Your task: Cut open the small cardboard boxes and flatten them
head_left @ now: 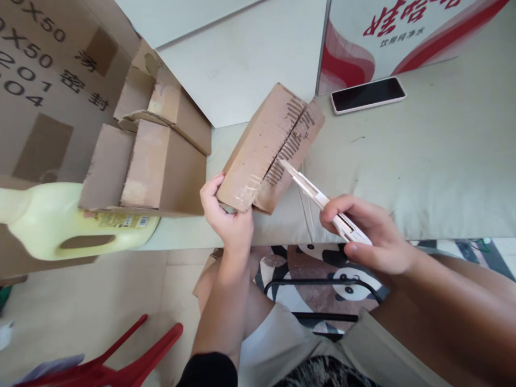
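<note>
Head view: looking down across a pale padded bench [423, 166], close in over both hands.
Printed carton [56, 102]: standing at the far left, marked with bold black lettering.
White box [258, 59]: standing behind the work, cropped by the top edge.
Open cardboard boxes [183, 172]: sitting one behind the other on the left, between printed carton and white box.
Red-and-white carton [349, 59]: standing at the back right.
Yellow jug [44, 215]: lying on its side at the left, partly covered by the nearer open box.
Small cardboard box [253, 140]: held tilted over the middle of the bench, in front of the white box; split by a dark slit down the facing side, with ribbed, roughened board along it. Cannot tell whether touching the bench.
Right hand [374, 231]: closed around a utility knife.
Left hand [228, 217]: partly closed, clasping the small box's lower left end, partly hidden behind it.
Phone [368, 95]: lying screen up, dark, just before the red-and-white carton.
Utility knife [312, 191]: angled up and leftward, toward the slit.
Blade [287, 166]: set at the slit; too fine to tell how deep. Judged to be mid-cut along the seam; calls next for a steady left clasp and a controlled stroke, clear of the left fingers.
</note>
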Demonstrator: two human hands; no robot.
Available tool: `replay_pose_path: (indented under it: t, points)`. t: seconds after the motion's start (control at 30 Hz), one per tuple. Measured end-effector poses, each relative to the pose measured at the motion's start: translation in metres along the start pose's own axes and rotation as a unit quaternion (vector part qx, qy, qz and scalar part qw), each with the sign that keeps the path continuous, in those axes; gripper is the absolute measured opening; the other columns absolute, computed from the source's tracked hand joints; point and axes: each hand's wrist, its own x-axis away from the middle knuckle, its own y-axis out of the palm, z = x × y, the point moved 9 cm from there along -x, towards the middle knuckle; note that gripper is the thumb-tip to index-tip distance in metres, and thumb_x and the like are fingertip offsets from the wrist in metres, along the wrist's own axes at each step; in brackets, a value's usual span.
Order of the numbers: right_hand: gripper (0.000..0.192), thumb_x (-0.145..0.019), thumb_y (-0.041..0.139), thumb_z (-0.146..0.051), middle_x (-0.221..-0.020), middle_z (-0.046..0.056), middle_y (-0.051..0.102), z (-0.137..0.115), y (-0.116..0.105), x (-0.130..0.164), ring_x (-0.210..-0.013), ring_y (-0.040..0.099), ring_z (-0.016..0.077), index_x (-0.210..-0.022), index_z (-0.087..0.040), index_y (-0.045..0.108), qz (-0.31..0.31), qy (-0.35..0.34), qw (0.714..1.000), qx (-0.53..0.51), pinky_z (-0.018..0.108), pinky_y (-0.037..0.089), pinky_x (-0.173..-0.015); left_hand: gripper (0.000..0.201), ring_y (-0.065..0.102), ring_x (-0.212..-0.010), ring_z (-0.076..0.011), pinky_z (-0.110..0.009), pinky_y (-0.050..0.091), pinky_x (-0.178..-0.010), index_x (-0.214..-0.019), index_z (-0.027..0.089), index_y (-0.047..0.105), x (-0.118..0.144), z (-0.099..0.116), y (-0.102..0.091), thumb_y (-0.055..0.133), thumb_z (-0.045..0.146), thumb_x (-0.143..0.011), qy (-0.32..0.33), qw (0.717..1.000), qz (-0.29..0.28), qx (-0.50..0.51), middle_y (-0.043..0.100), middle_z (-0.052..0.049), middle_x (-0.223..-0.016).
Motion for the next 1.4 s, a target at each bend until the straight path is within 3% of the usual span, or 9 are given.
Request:
replay_pose_path:
  t: [0.2,0.3,0.63,0.87,1.1,1.4]
  points:
    - [0.029,-0.099,0.049,-0.05,-0.066,-0.002,0.049,-0.017,0.005,0.005,-0.05,0.04,0.0123,-0.096,-0.023,0.061,0.006,-0.065,0.997,0.038,0.03,0.032,-0.049,0.036,0.067,-0.106,-0.0219,-0.04,0.054,-0.095,-0.114,0.022,0.059,0.005,0.02,0.011,0.071,0.027,-0.08,0.051,0.998,-0.021,-0.034,0.066,-0.006,-0.113]
    - [0.031,-0.098,0.048,-0.05,-0.064,-0.002,0.048,-0.018,-0.004,0.008,-0.049,0.038,0.0137,-0.093,-0.024,0.062,0.053,-0.073,0.995,0.029,0.032,0.029,-0.048,0.035,0.066,-0.105,-0.0222,-0.041,0.054,-0.094,-0.113,0.022,0.059,0.005,0.023,0.013,0.073,0.029,-0.08,0.057,0.997,-0.022,-0.046,0.066,-0.006,-0.111]
    - [0.037,-0.098,0.045,-0.054,-0.058,-0.002,0.048,-0.016,-0.007,0.01,-0.048,0.038,0.0139,-0.084,-0.023,0.06,0.08,-0.043,0.995,0.031,0.032,0.028,-0.047,0.035,0.065,-0.105,-0.0229,-0.041,0.052,-0.094,-0.112,0.022,0.06,0.007,0.028,0.014,0.073,0.027,-0.08,0.067,0.997,-0.016,-0.045,0.065,-0.007,-0.11]
    - [0.038,-0.094,0.053,-0.056,-0.057,-0.002,0.044,-0.003,-0.006,0.016,-0.045,0.034,0.0116,-0.083,-0.022,0.062,0.104,0.01,0.994,-0.042,0.029,0.023,-0.043,0.035,0.064,-0.105,-0.0238,-0.043,0.05,-0.094,-0.113,0.023,0.059,0.014,0.034,0.02,0.071,0.025,-0.081,0.082,0.994,-0.024,-0.071,0.065,-0.008,-0.111]
    - [0.037,-0.093,0.056,-0.055,-0.057,-0.002,0.043,0.009,0.002,0.025,-0.05,0.034,0.0123,-0.079,-0.021,0.06,0.136,0.047,0.984,-0.105,0.028,0.026,-0.047,0.032,0.064,-0.106,-0.0232,-0.041,0.05,-0.096,-0.113,0.022,0.058,0.019,0.039,0.025,0.069,0.023,-0.084,0.081,0.992,-0.03,-0.09,0.064,-0.008,-0.112]
    - [0.035,-0.097,0.053,-0.046,-0.058,-0.003,0.046,0.009,0.017,0.029,-0.049,0.035,0.0089,-0.075,-0.019,0.055,0.09,0.062,0.987,-0.119,0.025,0.026,-0.046,0.031,0.063,-0.107,-0.0242,-0.042,0.049,-0.096,-0.115,0.021,0.058,0.021,0.041,0.027,0.066,0.022,-0.085,0.086,0.991,-0.024,-0.101,0.064,-0.01,-0.112]
